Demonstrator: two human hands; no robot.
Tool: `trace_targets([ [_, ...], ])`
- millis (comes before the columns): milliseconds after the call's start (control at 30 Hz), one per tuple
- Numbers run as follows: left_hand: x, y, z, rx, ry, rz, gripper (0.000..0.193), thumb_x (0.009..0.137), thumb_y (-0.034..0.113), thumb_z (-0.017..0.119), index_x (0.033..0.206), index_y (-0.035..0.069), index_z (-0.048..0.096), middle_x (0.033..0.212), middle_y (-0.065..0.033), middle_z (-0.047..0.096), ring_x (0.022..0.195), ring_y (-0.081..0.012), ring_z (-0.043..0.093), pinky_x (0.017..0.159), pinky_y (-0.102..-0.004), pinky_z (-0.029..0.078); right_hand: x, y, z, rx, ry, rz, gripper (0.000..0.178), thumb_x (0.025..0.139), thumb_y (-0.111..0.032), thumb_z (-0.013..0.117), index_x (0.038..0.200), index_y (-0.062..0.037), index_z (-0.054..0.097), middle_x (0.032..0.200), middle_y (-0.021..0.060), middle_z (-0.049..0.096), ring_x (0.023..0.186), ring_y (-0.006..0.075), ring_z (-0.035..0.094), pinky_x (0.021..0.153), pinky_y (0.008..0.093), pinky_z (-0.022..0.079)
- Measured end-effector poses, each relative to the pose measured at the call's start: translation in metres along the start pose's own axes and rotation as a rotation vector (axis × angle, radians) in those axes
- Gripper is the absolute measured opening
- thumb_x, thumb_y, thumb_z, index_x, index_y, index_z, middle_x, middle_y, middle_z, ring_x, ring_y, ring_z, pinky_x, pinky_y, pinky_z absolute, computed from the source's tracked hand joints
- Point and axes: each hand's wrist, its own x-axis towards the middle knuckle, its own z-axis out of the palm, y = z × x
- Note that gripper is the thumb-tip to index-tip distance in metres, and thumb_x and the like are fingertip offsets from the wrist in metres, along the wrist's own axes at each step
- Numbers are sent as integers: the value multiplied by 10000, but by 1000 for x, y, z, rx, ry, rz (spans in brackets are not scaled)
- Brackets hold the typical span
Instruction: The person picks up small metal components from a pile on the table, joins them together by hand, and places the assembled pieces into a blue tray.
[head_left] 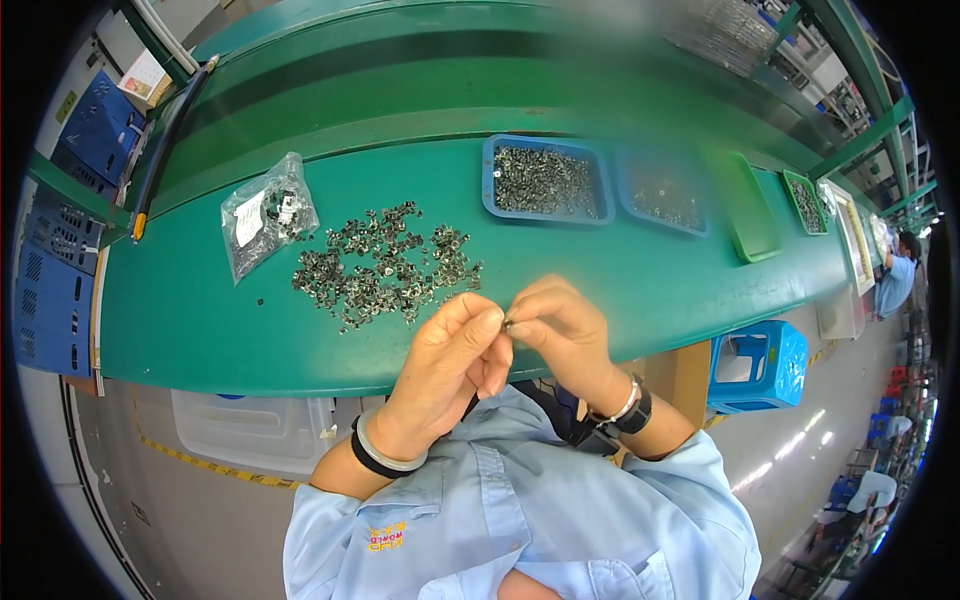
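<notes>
Just over the table's near edge, my left hand (462, 350) and my right hand (562, 335) meet fingertip to fingertip. Between them is a tiny dark metal part (508, 324), pinched by both hands and mostly covered by the fingers. Beyond my left hand, a loose pile of small black and silver metal parts (385, 265) spreads over the green tabletop (200, 340). Left of the pile lies a clear plastic bag (268, 215) with a white label and more such parts inside.
At the back stands a blue tray (548, 215) full of small metal parts. Right of it are a second blue tray (665, 222), blurred, a green tray (750, 210) and a smaller green tray (805, 203) with parts. A blue stool (770, 365) stands beyond the right table edge.
</notes>
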Motion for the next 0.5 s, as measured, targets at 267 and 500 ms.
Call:
trace_targets([
  [267, -4, 6, -32, -83, 93, 93, 132, 950, 157, 487, 998, 36, 513, 762, -83, 587, 546, -145, 534, 446, -267, 412, 98, -6, -46, -350, 57, 99, 77, 859, -72, 591, 907, -14, 606, 896, 59, 606, 812, 123, 597, 715, 267, 494],
  [500, -2, 4, -31, 62, 75, 7, 313, 934, 126, 491, 1215, -9, 459, 1216, -185, 537, 1115, -276, 550, 889, -368, 480, 102, 26, -52, -783, -205, -89, 143, 839, -118, 611, 960, -44, 628, 910, 74, 621, 867, 210, 605, 775, 318, 481],
])
